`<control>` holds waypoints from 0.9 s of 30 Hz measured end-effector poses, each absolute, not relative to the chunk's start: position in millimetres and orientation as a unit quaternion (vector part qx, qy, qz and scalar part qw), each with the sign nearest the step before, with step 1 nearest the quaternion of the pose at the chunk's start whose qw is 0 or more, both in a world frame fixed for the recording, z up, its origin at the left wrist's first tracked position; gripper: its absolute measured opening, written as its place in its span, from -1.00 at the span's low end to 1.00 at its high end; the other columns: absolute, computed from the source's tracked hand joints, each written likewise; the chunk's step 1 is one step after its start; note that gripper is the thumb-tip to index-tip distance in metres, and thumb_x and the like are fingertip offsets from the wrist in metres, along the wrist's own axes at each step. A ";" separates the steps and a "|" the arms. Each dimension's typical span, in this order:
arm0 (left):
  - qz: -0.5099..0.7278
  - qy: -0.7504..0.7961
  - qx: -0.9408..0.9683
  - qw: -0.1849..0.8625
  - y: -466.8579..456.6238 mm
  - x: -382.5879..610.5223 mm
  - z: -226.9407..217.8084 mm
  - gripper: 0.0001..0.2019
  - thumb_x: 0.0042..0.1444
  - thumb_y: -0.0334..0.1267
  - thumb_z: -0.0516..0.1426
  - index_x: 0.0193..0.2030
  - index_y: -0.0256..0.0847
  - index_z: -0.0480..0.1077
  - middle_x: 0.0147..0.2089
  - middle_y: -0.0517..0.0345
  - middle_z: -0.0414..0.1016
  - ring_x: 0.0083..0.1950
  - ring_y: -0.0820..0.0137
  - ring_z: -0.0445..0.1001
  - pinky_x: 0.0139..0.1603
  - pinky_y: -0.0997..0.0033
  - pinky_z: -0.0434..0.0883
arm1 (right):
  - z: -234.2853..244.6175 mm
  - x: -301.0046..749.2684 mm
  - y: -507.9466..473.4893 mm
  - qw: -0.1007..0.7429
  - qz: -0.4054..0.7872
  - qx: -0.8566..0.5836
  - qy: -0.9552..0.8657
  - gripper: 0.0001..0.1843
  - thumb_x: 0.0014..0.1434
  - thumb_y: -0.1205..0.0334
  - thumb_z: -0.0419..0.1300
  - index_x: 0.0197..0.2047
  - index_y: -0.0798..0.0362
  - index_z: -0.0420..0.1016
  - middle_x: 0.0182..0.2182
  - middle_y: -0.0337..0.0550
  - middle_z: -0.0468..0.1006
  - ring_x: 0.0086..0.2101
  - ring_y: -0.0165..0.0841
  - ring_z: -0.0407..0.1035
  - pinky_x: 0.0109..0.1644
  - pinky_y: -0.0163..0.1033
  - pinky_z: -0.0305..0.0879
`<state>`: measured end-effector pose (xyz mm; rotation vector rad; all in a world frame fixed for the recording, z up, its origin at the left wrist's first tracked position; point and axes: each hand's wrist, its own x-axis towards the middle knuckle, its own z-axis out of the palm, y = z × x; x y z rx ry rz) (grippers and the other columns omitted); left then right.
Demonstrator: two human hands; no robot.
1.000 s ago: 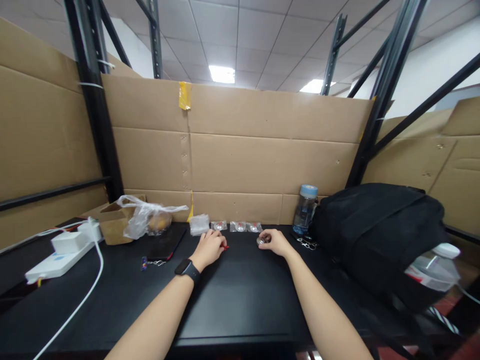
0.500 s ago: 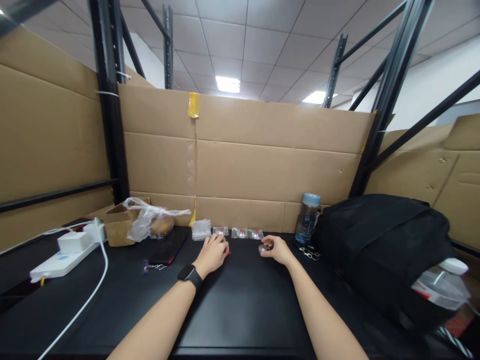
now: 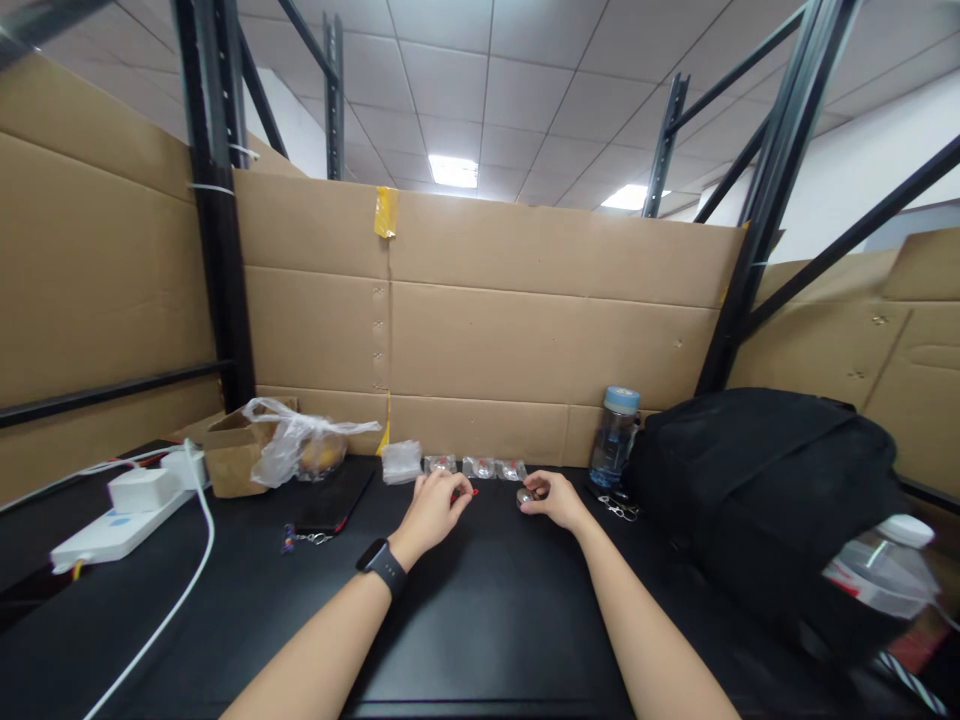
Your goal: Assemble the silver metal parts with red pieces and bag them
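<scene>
My left hand (image 3: 435,507), with a dark watch on its wrist, is closed over the black table. A small red item (image 3: 473,492) pokes out at its fingertips; its kind is hidden by the fingers. To the right, my right hand (image 3: 553,500) pinches a small round silvery disc (image 3: 523,497) between thumb and fingers, close to the tabletop. Beyond both hands lie small clear plastic packets, among them one packet (image 3: 478,467) with round silvery and red contents. Left of these packets sits a stack of clear plastic bags (image 3: 402,462).
A blue-lidded water bottle (image 3: 615,437), keys (image 3: 619,508) and a black backpack (image 3: 757,490) stand at right. At left are a black pouch (image 3: 330,505), a knotted plastic bag (image 3: 292,450), a small cardboard box (image 3: 234,460) and a white power strip (image 3: 112,535). Cardboard panels (image 3: 480,340) wall the table.
My left hand has shifted slightly right and turned, and more of the red item shows at its fingertips. The right hand stays in place with the disc.
</scene>
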<state>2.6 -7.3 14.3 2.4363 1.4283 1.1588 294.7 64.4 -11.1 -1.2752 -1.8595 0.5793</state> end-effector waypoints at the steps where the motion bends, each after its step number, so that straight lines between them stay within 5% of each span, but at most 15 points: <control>1: 0.379 0.469 0.796 0.051 -7.7 3.7 14.4 -0.92 0.25 -0.24 0.15 -0.24 -0.06 0.49 -0.18 0.21 0.59 -0.02 0.27 0.41 -0.02 0.25 0.13 | -11.5 294.2 65.2 0.406 0.236 -0.499 -0.729 -0.51 -0.33 0.20 0.52 -0.25 0.10 0.60 -0.32 -0.10 0.65 -0.31 -0.28 0.46 -0.14 -0.20 0.37; 12: 0.382 0.506 0.770 0.074 -6.0 4.5 14.7 -0.86 0.19 -0.16 0.20 -0.14 0.02 0.57 -0.19 0.17 0.63 0.03 0.20 0.41 0.04 0.19 0.13 | -1.5 278.3 59.5 0.533 0.317 -0.463 -0.633 -0.57 -0.23 0.19 0.45 -0.22 0.10 0.56 -0.22 -0.01 0.65 -0.21 -0.23 0.54 -0.03 -0.11 0.43; 16: 0.384 0.508 0.768 0.065 -7.9 3.5 17.1 -0.86 0.22 -0.16 0.19 -0.18 0.02 0.59 -0.18 0.14 0.62 0.01 0.20 0.41 0.03 0.18 0.14 | 4.2 276.7 54.3 0.528 0.343 -0.448 -0.635 -0.59 -0.16 0.05 0.44 -0.27 0.11 0.55 -0.27 0.00 0.66 -0.23 -0.22 0.55 -0.10 -0.15 0.45; 21: 0.399 0.505 0.763 0.060 -8.9 2.9 19.3 -0.86 0.23 -0.12 0.19 -0.21 0.04 0.60 -0.20 0.16 0.62 0.00 0.19 0.41 0.05 0.15 0.14 | 12.1 272.1 44.6 0.516 0.357 -0.463 -0.625 -0.47 -0.10 -0.09 0.44 -0.18 0.11 0.51 -0.26 -0.01 0.65 -0.46 -0.31 0.50 -0.42 -0.25 0.41; 27: 0.415 0.507 0.755 0.043 -8.5 4.9 17.8 -0.86 0.23 -0.12 0.19 -0.20 0.02 0.61 -0.11 0.12 0.56 0.07 0.19 0.38 0.08 0.12 0.16 | 17.6 251.8 30.0 0.486 0.444 -0.393 -0.643 -0.35 -0.16 0.05 0.52 -0.01 0.05 0.48 -0.07 0.02 0.60 -0.33 -0.29 0.57 -0.23 -0.18 0.49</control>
